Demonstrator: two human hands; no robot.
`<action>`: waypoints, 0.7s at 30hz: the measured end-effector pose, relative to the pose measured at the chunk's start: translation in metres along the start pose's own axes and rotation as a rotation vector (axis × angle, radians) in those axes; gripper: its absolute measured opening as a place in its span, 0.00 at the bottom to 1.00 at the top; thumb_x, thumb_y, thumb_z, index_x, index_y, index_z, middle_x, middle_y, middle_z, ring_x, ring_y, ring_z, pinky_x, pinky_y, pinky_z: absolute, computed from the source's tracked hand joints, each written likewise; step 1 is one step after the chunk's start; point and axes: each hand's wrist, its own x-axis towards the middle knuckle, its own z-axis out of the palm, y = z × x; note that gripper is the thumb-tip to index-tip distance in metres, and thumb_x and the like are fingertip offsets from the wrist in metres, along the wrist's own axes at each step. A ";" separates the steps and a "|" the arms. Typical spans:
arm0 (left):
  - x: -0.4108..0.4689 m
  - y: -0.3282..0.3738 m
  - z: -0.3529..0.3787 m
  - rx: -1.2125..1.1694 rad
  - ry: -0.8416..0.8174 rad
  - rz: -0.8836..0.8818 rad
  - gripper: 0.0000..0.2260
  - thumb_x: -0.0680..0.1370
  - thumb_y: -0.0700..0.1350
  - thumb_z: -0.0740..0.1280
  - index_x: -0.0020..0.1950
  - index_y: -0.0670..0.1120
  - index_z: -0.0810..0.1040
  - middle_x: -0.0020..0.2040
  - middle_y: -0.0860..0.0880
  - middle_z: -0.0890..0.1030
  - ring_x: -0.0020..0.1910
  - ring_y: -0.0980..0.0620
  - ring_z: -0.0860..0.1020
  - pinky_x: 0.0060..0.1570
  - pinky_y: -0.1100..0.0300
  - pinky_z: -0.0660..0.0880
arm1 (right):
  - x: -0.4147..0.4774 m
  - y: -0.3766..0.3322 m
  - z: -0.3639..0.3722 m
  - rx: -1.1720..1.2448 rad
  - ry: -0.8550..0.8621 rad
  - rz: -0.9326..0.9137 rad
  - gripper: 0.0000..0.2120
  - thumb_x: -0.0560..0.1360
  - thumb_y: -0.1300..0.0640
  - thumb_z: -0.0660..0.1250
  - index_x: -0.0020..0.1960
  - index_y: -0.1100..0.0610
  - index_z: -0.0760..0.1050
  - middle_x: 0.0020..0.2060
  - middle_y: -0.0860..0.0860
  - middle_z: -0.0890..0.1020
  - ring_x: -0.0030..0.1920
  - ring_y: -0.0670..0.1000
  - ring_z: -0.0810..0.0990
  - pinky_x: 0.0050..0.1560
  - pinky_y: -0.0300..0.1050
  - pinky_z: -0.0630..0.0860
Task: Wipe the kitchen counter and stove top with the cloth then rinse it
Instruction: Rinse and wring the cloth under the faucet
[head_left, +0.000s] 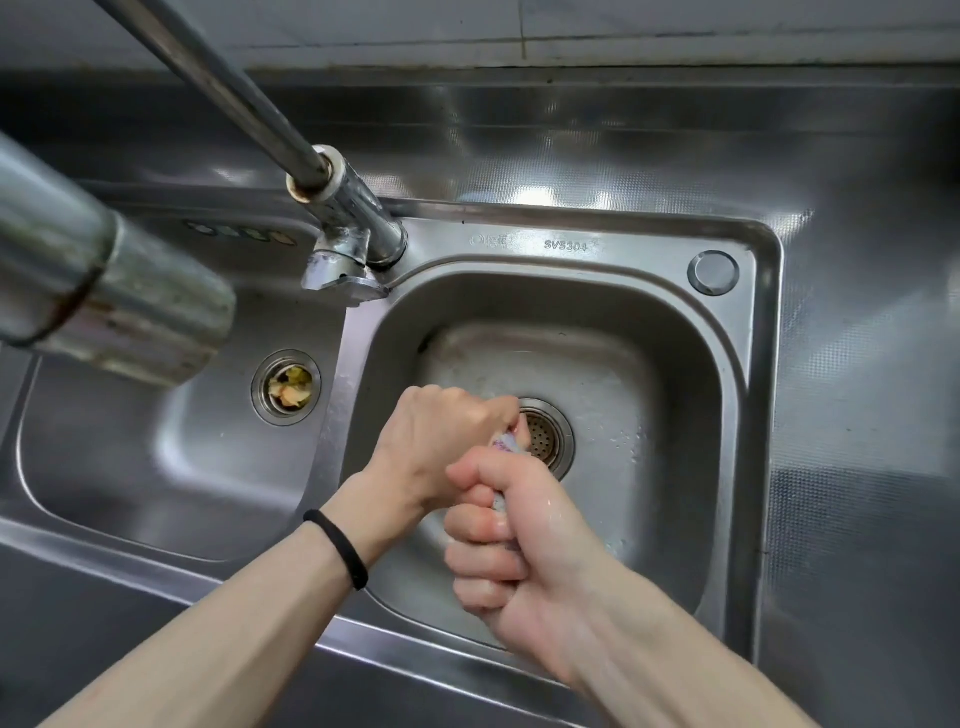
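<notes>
Left drain (286, 387): centre-left of frame, food scraps inside.
Tap (347, 208): rises from the sink's divider toward the upper left.
Left hand (441, 441): fisted round the cloth's upper end; black band (337, 548) on the wrist.
Cloth (504, 445): twisted, only slivers showing between both fists.
Right hand (519, 551): wet, clenched on the lower end, touching the left hand.
Right basin (649, 332): below both hands; strainer (545, 436) just right of the cloth.

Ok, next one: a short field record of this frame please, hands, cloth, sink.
cloth: bunched between both fists, mostly hidden
left hand: grips its far end
right hand: grips its near end
place: over the right basin, near its strainer
left basin: food scraps in its drain
tap: no running water visible
stage: likely wringing
</notes>
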 end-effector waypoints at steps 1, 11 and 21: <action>0.000 -0.002 -0.002 0.012 -0.089 -0.039 0.07 0.71 0.54 0.63 0.42 0.53 0.77 0.29 0.48 0.78 0.30 0.39 0.77 0.30 0.56 0.63 | -0.001 -0.001 -0.006 -0.119 0.003 -0.018 0.18 0.75 0.54 0.66 0.31 0.48 0.62 0.23 0.45 0.61 0.18 0.44 0.53 0.20 0.34 0.48; -0.032 -0.011 -0.026 -0.419 -0.175 -0.327 0.16 0.74 0.53 0.74 0.48 0.56 0.66 0.37 0.51 0.79 0.38 0.43 0.75 0.39 0.46 0.76 | -0.004 -0.025 -0.056 -0.842 0.224 -0.876 0.11 0.78 0.59 0.71 0.57 0.48 0.81 0.53 0.43 0.86 0.57 0.43 0.84 0.58 0.39 0.78; -0.040 -0.009 -0.035 -0.873 -0.326 -0.349 0.27 0.70 0.46 0.80 0.65 0.57 0.74 0.53 0.54 0.83 0.49 0.54 0.82 0.53 0.58 0.78 | 0.003 -0.037 -0.061 -0.898 0.361 -0.920 0.04 0.74 0.55 0.75 0.44 0.47 0.87 0.40 0.42 0.88 0.43 0.43 0.86 0.54 0.53 0.82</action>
